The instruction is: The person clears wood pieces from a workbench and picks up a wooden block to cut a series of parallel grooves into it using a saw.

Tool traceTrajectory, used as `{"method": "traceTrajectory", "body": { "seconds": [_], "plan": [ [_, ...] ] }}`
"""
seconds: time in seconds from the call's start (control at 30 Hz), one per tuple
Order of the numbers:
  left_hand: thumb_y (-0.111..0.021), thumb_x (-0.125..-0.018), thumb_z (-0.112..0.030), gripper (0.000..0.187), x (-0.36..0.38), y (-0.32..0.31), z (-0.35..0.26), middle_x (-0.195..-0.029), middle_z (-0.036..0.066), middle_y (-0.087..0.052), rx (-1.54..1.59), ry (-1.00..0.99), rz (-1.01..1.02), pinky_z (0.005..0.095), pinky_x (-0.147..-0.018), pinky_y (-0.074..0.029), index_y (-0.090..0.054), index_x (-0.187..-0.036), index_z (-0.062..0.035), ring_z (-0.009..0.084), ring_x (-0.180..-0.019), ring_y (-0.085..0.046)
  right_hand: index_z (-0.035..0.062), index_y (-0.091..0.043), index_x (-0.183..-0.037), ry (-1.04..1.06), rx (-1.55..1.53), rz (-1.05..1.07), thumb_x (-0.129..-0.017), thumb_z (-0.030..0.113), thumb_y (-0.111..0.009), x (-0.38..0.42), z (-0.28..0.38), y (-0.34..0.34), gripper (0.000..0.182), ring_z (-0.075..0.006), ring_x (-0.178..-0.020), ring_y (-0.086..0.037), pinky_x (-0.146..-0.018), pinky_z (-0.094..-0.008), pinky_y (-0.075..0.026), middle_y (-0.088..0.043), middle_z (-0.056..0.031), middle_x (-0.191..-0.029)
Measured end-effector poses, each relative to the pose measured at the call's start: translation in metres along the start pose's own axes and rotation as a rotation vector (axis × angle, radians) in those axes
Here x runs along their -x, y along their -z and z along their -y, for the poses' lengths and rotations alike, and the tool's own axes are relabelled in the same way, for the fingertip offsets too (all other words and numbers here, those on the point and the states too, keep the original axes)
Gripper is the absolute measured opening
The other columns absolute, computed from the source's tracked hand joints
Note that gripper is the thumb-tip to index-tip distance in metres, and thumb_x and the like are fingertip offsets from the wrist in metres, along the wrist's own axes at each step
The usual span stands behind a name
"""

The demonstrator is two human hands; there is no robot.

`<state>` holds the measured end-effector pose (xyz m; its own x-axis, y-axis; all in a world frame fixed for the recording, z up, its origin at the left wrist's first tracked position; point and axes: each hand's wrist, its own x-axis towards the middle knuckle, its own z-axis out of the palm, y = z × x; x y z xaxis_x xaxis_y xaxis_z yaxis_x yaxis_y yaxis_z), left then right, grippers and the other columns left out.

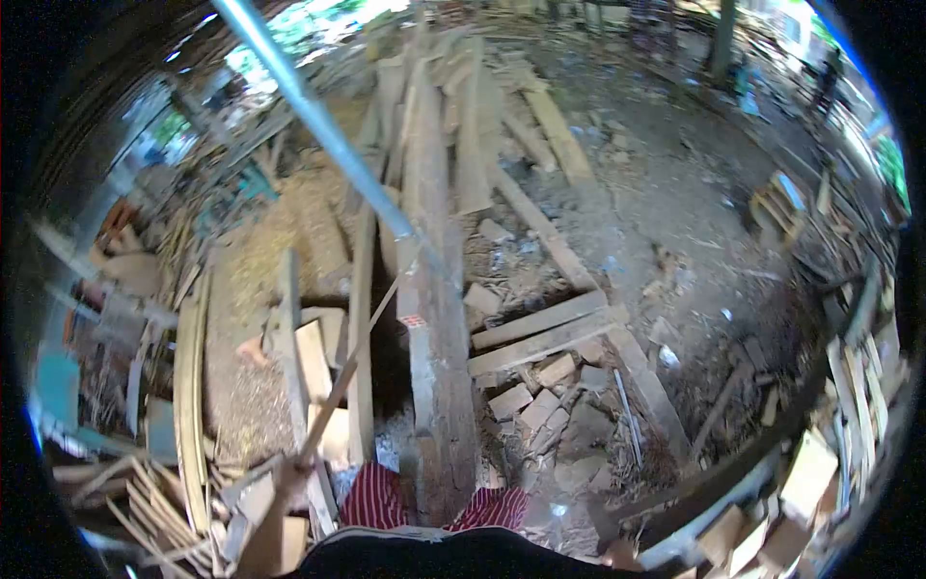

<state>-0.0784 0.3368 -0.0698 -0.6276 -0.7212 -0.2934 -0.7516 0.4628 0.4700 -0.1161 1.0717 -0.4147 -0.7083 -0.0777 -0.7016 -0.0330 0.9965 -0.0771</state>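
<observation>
My left hand (292, 475) is at the lower left, blurred, closed around a long thin brown bar (349, 372). The bar slants up and right, its far tip touching or passing just over the edge of a thick timber beam (444, 386). That beam runs straight away from me between the red striped cloth (374, 497) of my clothing. A small red-and-white patch marks its left edge. At the bottom edge, right of centre, a small blurred shape (622, 554) may be my right hand; its fingers cannot be made out.
A grey-blue metal pole (323, 125) slopes from the top left down to the beam. Narrower planks (362, 338) lie left of the beam. Right of it are crossed timbers (545, 338), broken blocks (540, 410) and rubble. Wood offcuts (808, 478) pile up at lower right.
</observation>
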Motion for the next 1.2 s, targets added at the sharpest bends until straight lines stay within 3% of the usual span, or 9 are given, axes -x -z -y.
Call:
{"method": "traceTrajectory", "body": {
  "seconds": [0.03,0.1,0.17,0.27,0.63,0.77,0.87,1.03,1.2],
  "plan": [
    [-0.073,-0.082,-0.021,0.019,0.012,0.019,-0.046,-0.058,-0.003,-0.048,0.004,0.035,0.071,0.0286,-0.044,-0.034,-0.063,-0.078,-0.0051,0.005,-0.053,-0.043,0.0151,-0.051,-0.134,0.038,0.004,-0.011,-0.084,0.031,-0.061,-0.016,-0.006,0.007,0.054,-0.036,-0.12,-0.05,-0.11,-0.0432,-0.029,-0.052,-0.0224,-0.13],
    [-0.076,-0.079,-0.026,0.025,0.05,0.045,-0.145,-0.057,0.0,-0.053,-0.179,-0.077,-0.045,0.0316,-0.046,-0.039,-0.063,-0.081,-0.0042,0.0086,-0.051,-0.047,0.0149,-0.051,-0.133,0.091,-0.011,-0.015,-0.083,0.031,-0.061,-0.021,-0.01,0.006,0.053,-0.0362,-0.12,-0.05,-0.11,-0.0432,-0.029,-0.052,-0.0224,-0.13],
    [-0.078,-0.077,-0.031,0.032,0.026,0.065,-0.116,-0.061,0.005,-0.059,-0.348,-0.143,-0.117,0.0344,-0.05,-0.043,-0.064,-0.085,-0.0032,0.0132,-0.054,-0.053,0.0147,-0.051,-0.133,0.098,-0.053,-0.032,-0.083,0.031,-0.061,-0.019,-0.007,0.005,0.053,-0.0363,-0.12,-0.05,-0.11,-0.0433,-0.029,-0.052,-0.0225,-0.13],
    [-0.078,-0.075,-0.033,0.036,0.055,0.086,-0.176,-0.064,0.008,-0.061,-0.339,-0.115,-0.178,0.0354,-0.053,-0.045,-0.066,-0.091,-0.0035,0.0153,-0.055,-0.055,0.0144,-0.051,-0.133,0.089,-0.089,-0.071,-0.083,0.031,-0.061,-0.019,-0.021,0.015,0.053,-0.0365,-0.12,-0.05,-0.109,-0.0433,-0.03,-0.052,-0.0226,-0.13],
    [-0.079,-0.075,-0.035,0.04,0.076,0.103,-0.138,-0.067,0.009,-0.061,-0.271,-0.174,-0.413,0.0366,-0.057,-0.046,-0.065,-0.094,-0.0031,0.0179,-0.059,-0.056,0.0133,-0.052,-0.133,0.12,-0.078,-0.161,-0.083,0.03,-0.062,-0.012,-0.07,0.067,0.053,-0.0372,-0.119,-0.051,-0.108,-0.0435,-0.032,-0.052,-0.023,-0.13],
    [-0.072,-0.076,-0.049,0.05,0.106,0.092,-0.141,-0.082,0.017,-0.068,-0.411,-0.098,-0.651,0.0451,-0.068,-0.051,-0.063,-0.108,-0.0112,0.0345,-0.076,-0.067,0.0129,-0.052,-0.132,0.13,-0.011,-0.161,-0.083,0.03,-0.062,0.009,-0.114,0.089,0.053,-0.0375,-0.119,-0.051,-0.107,-0.0436,-0.032,-0.052,-0.0231,-0.129],
    [-0.069,-0.075,-0.053,0.055,0.104,0.087,-0.118,-0.089,0.019,-0.068,-0.397,0.021,-0.7,0.0488,-0.073,-0.051,-0.059,-0.114,-0.0147,0.0389,-0.085,-0.065,0.0126,-0.052,-0.132,0.148,0.0,-0.167,-0.083,0.03,-0.062,0.014,-0.12,0.097,0.053,-0.0377,-0.119,-0.051,-0.106,-0.0436,-0.033,-0.052,-0.0232,-0.129],
    [-0.074,-0.074,-0.048,0.051,0.107,0.076,-0.091,-0.083,0.017,-0.067,-0.301,-0.091,-0.838,0.046,-0.065,-0.05,-0.058,-0.105,-0.012,0.0369,-0.078,-0.065,0.0121,-0.052,-0.132,0.155,-0.043,-0.192,-0.083,0.03,-0.062,0.019,-0.102,0.091,0.053,-0.038,-0.118,-0.051,-0.106,-0.0437,-0.034,-0.052,-0.0234,-0.129],
    [-0.069,-0.075,-0.055,0.049,0.092,0.071,-0.067,-0.087,0.012,-0.066,-0.331,-0.073,-0.88,0.0464,-0.064,-0.051,-0.058,-0.103,-0.0159,0.0334,-0.076,-0.066,0.0116,-0.053,-0.132,0.157,-0.096,-0.241,-0.083,0.03,-0.062,0.013,-0.074,0.094,0.053,-0.0384,-0.118,-0.051,-0.105,-0.0438,-0.035,-0.052,-0.0235,-0.129]
  ]
}}
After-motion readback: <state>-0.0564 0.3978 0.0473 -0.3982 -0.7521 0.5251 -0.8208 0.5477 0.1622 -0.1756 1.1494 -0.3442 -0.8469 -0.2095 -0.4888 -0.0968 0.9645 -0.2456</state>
